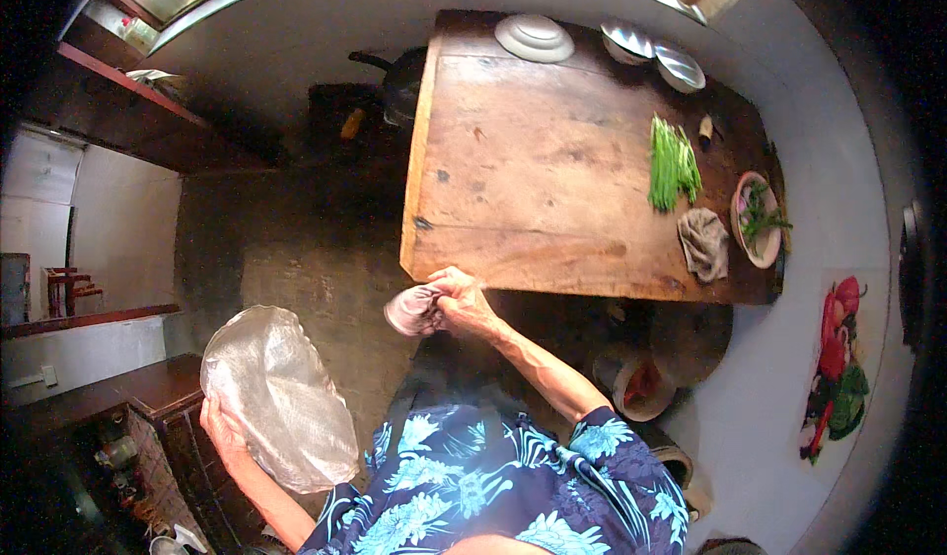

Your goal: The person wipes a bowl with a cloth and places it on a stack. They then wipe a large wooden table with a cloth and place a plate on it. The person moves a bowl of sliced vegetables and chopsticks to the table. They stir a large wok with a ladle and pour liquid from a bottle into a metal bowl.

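At the lower left, my left hand [224, 433] grips the edge of a large oval, greyish, shiny piece [285, 399], perhaps a mesh food cover or a basin; which one I cannot tell. My right hand [464, 303] is closed on a crumpled pinkish cloth [414, 311], just off the near left corner of the wooden table [540, 163]. A bunch of cut green stalks [672, 166] lies on the table's right part, with a crumpled grey cloth [703, 246] nearer to me.
White plates [534, 37] and metallic-looking bowls [627, 43] stand along the table's far edge. A bowl of greens [756, 218] and a small knife-like tool [706, 132] are at the right. Beneath the table is a basin [644, 388]. A dark wooden cabinet [170, 385] stands lower left.
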Available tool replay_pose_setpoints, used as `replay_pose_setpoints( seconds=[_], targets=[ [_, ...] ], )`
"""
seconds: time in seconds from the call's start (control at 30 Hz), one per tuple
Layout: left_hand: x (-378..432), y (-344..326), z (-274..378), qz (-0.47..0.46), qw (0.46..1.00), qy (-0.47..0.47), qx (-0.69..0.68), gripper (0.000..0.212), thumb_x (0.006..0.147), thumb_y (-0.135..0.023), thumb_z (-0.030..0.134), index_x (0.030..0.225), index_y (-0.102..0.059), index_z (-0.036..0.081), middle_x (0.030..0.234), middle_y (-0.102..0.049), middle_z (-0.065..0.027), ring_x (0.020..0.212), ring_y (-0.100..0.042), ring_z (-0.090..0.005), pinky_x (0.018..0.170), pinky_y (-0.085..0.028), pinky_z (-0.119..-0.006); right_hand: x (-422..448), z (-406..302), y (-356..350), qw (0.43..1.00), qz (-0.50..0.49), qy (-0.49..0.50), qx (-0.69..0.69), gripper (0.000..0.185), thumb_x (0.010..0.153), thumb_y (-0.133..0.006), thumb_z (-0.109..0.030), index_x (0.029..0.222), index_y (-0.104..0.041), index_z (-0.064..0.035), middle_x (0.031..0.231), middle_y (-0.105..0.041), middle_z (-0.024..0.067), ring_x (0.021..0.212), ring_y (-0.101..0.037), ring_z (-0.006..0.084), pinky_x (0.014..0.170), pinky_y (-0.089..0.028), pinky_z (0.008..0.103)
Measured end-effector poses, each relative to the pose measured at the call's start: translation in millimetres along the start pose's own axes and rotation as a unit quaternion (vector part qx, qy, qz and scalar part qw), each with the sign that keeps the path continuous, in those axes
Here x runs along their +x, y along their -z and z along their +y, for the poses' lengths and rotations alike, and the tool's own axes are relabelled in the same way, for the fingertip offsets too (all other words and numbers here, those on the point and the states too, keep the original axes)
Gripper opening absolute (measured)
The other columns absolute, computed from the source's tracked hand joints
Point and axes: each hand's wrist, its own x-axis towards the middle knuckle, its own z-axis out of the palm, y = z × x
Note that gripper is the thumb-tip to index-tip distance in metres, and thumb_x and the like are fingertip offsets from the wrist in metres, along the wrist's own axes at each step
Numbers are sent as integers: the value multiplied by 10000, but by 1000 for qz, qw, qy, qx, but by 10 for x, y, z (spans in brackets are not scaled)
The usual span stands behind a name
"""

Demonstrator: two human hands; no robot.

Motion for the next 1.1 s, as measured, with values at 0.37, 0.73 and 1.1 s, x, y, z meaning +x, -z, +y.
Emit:
replay_pose_setpoints(
  seconds=[0.37,0.73,1.1],
  targets=[
    [566,-585,674,29,1000,-6,-7,242,879,-596,167,1059,-562,9,1015,-591,-65,921,-561,-158,806,-458,-287,2193,304,2708,847,323,-147,-396,101,705,-479,-33,720,-579,-32,749,-616,148,727,-586,297,620,-442,442],
    [89,-2808,1967,-155,983,-95,2,169,879,-592,123,1008,-576,14,935,-607,-22,852,-573,-108,766,-463,-228,631,-696,-52,889,-290,-350,55,223,691,-515,-114,826,-645,8,700,-624,51,644,-567,138,571,-460,296],
    [-1177,-5435,2553,-427,880,-12,-208,317,909,-524,157,1131,-535,-69,1036,-625,-178,898,-641,-228,803,-547,-354,10,-1522,2263,878,53,-428,208,206,772,-561,-56,942,-640,29,848,-657,63,762,-621,133,710,-508,262]
  ],
)
